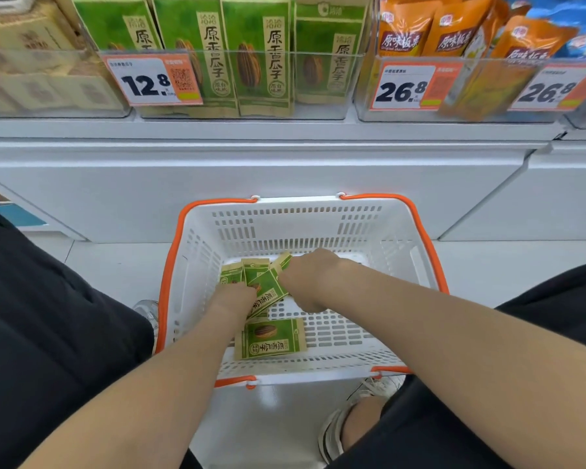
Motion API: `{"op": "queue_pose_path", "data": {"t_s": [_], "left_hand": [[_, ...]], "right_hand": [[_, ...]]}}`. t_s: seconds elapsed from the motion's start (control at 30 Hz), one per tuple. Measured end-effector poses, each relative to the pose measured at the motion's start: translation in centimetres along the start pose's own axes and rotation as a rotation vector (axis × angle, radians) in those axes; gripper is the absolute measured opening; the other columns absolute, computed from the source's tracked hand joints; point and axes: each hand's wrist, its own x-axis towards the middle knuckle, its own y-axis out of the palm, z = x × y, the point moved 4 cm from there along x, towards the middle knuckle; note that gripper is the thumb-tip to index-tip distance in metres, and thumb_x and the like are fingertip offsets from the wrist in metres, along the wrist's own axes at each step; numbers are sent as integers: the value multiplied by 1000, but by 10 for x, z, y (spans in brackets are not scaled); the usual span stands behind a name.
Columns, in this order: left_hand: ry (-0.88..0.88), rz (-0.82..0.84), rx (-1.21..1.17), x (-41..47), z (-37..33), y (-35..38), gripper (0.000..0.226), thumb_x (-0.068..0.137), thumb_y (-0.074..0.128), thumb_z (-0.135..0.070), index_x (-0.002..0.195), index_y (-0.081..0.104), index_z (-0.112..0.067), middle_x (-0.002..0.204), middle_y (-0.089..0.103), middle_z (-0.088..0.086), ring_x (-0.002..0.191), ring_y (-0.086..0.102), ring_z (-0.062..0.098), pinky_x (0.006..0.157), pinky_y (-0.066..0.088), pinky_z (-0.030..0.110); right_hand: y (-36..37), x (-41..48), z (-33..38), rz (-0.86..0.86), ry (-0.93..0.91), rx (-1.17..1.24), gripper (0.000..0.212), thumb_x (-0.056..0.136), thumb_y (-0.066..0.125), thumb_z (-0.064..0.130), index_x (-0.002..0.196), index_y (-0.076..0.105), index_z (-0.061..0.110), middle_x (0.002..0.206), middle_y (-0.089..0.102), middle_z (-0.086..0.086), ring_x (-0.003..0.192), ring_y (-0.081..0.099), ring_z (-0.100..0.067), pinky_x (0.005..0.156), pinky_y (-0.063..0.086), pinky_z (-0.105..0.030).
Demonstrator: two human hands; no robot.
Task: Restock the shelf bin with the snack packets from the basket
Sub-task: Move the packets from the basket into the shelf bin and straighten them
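Note:
A white basket [322,225] with orange handles stands on the floor below the shelf. Several green and tan snack packets [251,270] lie in its far left part, and one more packet [271,338] lies flat nearer to me. Both my hands reach down into the basket. My left hand [236,299] holds a tilted green packet [273,294] at its lower end. My right hand [307,277] grips the upper end of the packets; its fingers are hidden. On the shelf above, a clear bin [322,79] holds upright packets of the same kind.
A price tag reading 12.8 [149,81] hangs on the bin front. A bin of orange packets [454,42] stands to the right, a bin of tan boxes [31,45] to the left. My knees in black fabric flank the basket, and a sandalled foot [349,418] rests beside it.

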Motion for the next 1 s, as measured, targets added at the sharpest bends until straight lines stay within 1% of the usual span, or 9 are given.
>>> {"op": "queue_pose_path", "data": {"t_s": [0.13, 0.27, 0.37, 0.47, 0.53, 0.63, 0.77, 0.9, 1.0], "left_hand": [[-12, -54, 89, 0, 3, -7, 25, 92, 60, 5, 99, 57, -19, 113, 70, 1, 112, 66, 26, 113, 36, 46], [10, -122, 147, 0, 7, -5, 24, 95, 69, -13, 117, 70, -22, 132, 57, 3, 131, 51, 28, 115, 31, 50], [81, -210, 44, 5, 6, -10, 11, 94, 72, -25, 104, 70, -31, 133, 51, -2, 128, 43, 25, 111, 33, 45], [73, -334, -430, 13, 7, -28, 20, 96, 69, -25, 83, 59, -35, 125, 59, -11, 128, 45, 22, 117, 27, 45], [81, -327, -857, 13, 7, -43, 24, 101, 65, -21, 82, 58, -34, 111, 66, -13, 118, 58, 22, 110, 40, 46], [92, -379, -1324, 8, 12, -67, 13, 104, 64, -20, 92, 63, -27, 106, 72, -4, 99, 68, 20, 75, 52, 30], [51, -409, -1793, 4, 26, -92, 8, 101, 71, -21, 105, 65, -18, 91, 74, 2, 88, 70, 23, 80, 57, 41], [176, -406, -2194, -7, 23, -133, 24, 105, 63, -17, 128, 61, -10, 106, 78, 8, 93, 73, 22, 75, 60, 39], [199, -512, -2170, -21, 20, -160, 32, 113, 48, -25, 128, 66, -3, 113, 76, 20, 95, 74, 24, 80, 62, 42]], "right_hand": [[-4, 1, 0, -12, -3, 6, 13, 97, 53, 1, 93, 56, 13, 82, 48, -1, 62, 46, -16, 55, 41, -30], [-6, 0, -2, -10, -8, -1, 15, 96, 52, 0, 90, 54, 14, 84, 49, -1, 63, 50, -16, 56, 44, -30], [-7, -3, -5, 5, 13, 8, 12, 96, 52, 2, 97, 58, 13, 86, 50, 0, 64, 51, -15, 52, 41, -29], [-8, -4, -12, 65, 57, 52, 13, 98, 52, 3, 91, 52, 13, 86, 50, 0, 64, 50, -14, 57, 46, -28], [-7, -4, -22, 101, 112, 79, 7, 99, 53, 7, 100, 58, 12, 87, 52, 0, 66, 51, -14, 62, 49, -28], [-15, -11, -47, 43, 217, 156, 27, 104, 56, 21, 130, 59, 11, 105, 61, -2, 79, 60, -18, 72, 56, -33], [-31, -28, -84, -46, 302, 572, 61, 107, 53, 46, 150, 39, 5, 140, 56, -15, 114, 65, -30, 93, 56, -40], [-41, -31, -99, -304, 289, 1274, 14, 104, 64, 31, 107, 53, 23, 111, 70, -12, 96, 73, -28, 84, 64, -44], [-47, -29, -109, -630, 404, 1488, 11, 98, 70, 20, 98, 60, 18, 95, 76, -16, 84, 77, -33, 76, 65, -51]]}}
